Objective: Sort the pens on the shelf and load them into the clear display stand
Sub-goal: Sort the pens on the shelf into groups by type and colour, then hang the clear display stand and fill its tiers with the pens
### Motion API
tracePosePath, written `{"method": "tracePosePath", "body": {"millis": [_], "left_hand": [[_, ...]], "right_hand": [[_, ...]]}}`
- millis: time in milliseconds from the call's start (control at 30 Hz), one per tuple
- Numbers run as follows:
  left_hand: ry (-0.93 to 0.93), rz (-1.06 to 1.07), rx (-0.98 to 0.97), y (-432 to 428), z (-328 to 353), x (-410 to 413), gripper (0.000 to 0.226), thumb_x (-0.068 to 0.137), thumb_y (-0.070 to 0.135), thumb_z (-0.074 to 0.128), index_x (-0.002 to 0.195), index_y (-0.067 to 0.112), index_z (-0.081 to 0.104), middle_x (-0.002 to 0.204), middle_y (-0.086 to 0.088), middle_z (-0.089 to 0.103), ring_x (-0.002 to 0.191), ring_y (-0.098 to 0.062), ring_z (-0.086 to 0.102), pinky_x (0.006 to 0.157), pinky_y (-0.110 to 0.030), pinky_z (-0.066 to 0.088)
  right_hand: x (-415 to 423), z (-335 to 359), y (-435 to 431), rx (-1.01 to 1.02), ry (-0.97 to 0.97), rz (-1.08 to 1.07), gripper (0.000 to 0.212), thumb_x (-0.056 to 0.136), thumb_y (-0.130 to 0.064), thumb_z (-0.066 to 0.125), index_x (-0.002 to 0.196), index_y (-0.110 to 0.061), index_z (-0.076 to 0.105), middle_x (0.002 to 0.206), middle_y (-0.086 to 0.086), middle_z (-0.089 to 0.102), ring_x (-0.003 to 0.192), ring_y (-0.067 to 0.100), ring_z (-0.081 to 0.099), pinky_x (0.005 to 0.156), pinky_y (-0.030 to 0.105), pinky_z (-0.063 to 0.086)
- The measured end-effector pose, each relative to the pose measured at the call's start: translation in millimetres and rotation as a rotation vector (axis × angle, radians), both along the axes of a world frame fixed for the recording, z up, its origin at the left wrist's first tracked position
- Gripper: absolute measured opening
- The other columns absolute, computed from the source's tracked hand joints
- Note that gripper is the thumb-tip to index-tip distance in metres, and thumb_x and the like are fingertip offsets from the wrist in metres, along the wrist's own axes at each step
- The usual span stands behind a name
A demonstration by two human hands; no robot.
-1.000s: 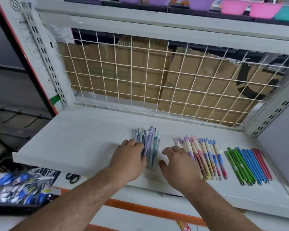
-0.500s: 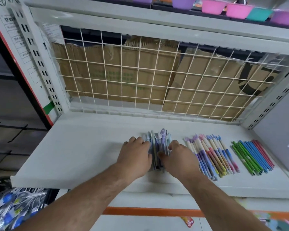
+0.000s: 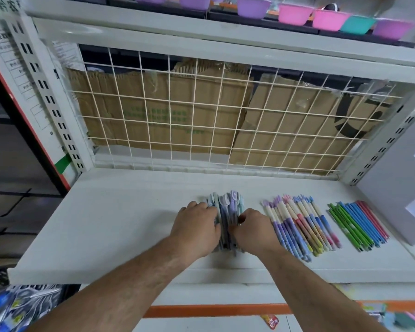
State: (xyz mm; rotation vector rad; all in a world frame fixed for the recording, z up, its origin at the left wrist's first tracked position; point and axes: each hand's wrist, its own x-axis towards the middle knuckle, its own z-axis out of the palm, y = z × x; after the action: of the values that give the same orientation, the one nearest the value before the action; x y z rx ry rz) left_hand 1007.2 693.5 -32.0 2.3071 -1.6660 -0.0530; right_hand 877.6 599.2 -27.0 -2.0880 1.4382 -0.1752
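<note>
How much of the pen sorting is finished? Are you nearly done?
About halfway, I'd guess. Done: the patterned pens and the green, blue and red pens lie in neat rows on the shelf. In hand: the left hand and right hand squeeze the purple and blue pens into a bundle. Left: no clear stand is in view, so loading apparently hasn't started.
</note>
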Motion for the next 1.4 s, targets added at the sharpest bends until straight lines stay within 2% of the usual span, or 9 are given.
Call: {"method": "tracePosePath", "body": {"millis": [200,400,533,633,800,900,967,1133,1400], "left_hand": [[0.076,0.036,-0.005,-2,3,-3,0.021,0.092,0.036,0.05,0.102,0.023,0.064,0.1,0.002,0.064,0.1,-0.023,0.054,0.084,-0.035,0.047],[0.103,0.063,-0.009,-7,2,-11,0.019,0.092,0.033,0.048,0.095,0.022,0.064,0.094,0.002,0.063,0.094,-0.023,0.054,0.081,-0.036,0.048],[0.224,0.105,-0.04,-9,1,-13,0.015,0.09,0.031,0.05,0.086,0.023,0.062,0.088,0.007,0.063,0.084,-0.017,0.056,0.072,-0.033,0.048],[0.278,0.137,-0.062,-11,2,-15,0.016,0.09,0.028,0.05,0.081,0.024,0.062,0.081,0.008,0.065,0.078,-0.014,0.058,0.069,-0.033,0.05],[0.674,0.223,-0.147,-17,13,-15,0.021,0.09,0.027,0.059,0.074,0.017,0.07,0.071,0.004,0.069,0.064,-0.011,0.062,0.06,-0.025,0.049],[0.963,0.26,-0.228,-19,20,-15,0.017,0.089,0.026,0.068,0.073,0.023,0.074,0.064,0.01,0.067,0.053,-0.003,0.055,0.051,-0.017,0.044],[1.058,0.251,-0.27,-20,23,-17,0.019,0.088,0.025,0.071,0.07,0.023,0.072,0.058,0.014,0.062,0.05,-0.003,0.052,0.052,-0.021,0.043],[1.11,0.211,-0.307,-24,25,-22,0.012,0.082,0.02,0.075,0.071,0.018,0.07,0.06,0.011,0.065,0.058,-0.005,0.057,0.067,-0.026,0.047],[1.159,0.059,-0.172,-37,16,-47,0.014,0.085,0.02,0.071,0.072,0.017,0.07,0.06,0.007,0.061,0.054,-0.01,0.051,0.058,-0.027,0.043]], "right_hand": [[-3,0,-2,0.024,-0.063,0.01,0.022,0.079,-0.018,0.066,0.062,-0.013,0.052,0.05,-0.002,0.056,0.041,0.014,0.051,0.038,0.02,0.037],[-6,1,-7,0.083,-0.088,0.021,0.022,0.078,-0.015,0.067,0.062,-0.012,0.053,0.052,0.002,0.055,0.044,0.016,0.05,0.043,0.023,0.039],[-8,-1,-11,0.124,-0.117,0.02,0.029,0.079,-0.008,0.066,0.06,-0.013,0.045,0.047,0.001,0.044,0.031,0.009,0.035,0.035,0.018,0.028],[-9,-1,-12,0.138,-0.164,0.006,0.026,0.08,-0.007,0.068,0.064,-0.013,0.048,0.051,0.001,0.048,0.033,0.008,0.039,0.035,0.018,0.031],[-10,8,-9,0.135,-0.395,-0.002,0.013,0.084,-0.012,0.075,0.08,-0.015,0.063,0.067,-0.001,0.065,0.044,0.002,0.053,0.041,0.016,0.04],[-13,19,-4,0.286,-0.552,0.035,0.01,0.087,-0.006,0.073,0.082,-0.009,0.065,0.058,0.001,0.063,0.047,0.011,0.053,0.042,0.02,0.039],[-15,25,-1,0.312,-0.568,0.058,0.007,0.088,-0.003,0.071,0.084,-0.006,0.067,0.054,-0.001,0.062,0.046,0.01,0.054,0.041,0.019,0.038],[-24,35,7,0.254,-0.512,0.063,0.006,0.089,-0.001,0.068,0.085,-0.004,0.071,0.055,0.001,0.063,0.044,0.007,0.054,0.042,0.018,0.041],[-59,31,19,0.189,-0.484,-0.095,0.018,0.097,-0.01,0.061,0.083,-0.01,0.072,0.054,0.001,0.064,0.042,0.008,0.052,0.043,0.026,0.043]]}}
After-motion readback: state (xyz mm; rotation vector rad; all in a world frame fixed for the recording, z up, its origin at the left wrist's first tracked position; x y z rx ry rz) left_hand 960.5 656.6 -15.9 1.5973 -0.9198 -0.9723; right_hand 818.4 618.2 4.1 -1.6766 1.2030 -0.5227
